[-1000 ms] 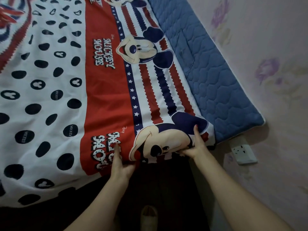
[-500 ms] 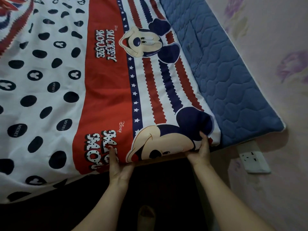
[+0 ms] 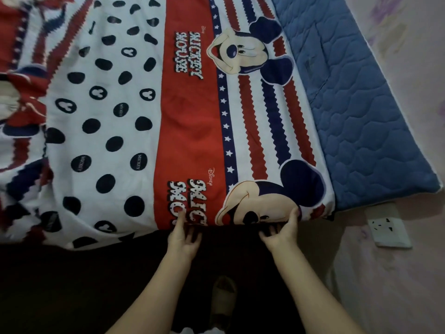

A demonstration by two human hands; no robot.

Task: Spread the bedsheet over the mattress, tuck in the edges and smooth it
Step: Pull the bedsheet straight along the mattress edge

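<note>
At the near edge of the bed, the left hand (image 3: pixel 184 237) and right hand (image 3: pixel 283 231) pinch the hem of the bedsheet (image 3: pixel 192 131), thumbs on top, fingers curled beneath. To tuck well, I'd pull the thin printed cloth taut before pushing it under. The quilted blue mattress (image 3: pixel 361 121) lies bare along the wall side.

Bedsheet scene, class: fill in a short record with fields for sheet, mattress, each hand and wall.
sheet: Mickey Mouse bedsheet covers most of the bed
mattress: blue quilted mattress pad bare along the wall side
left hand: grips the sheet's near edge
right hand: grips the same edge, thumb on top
wall: white socket below the mattress corner
</note>
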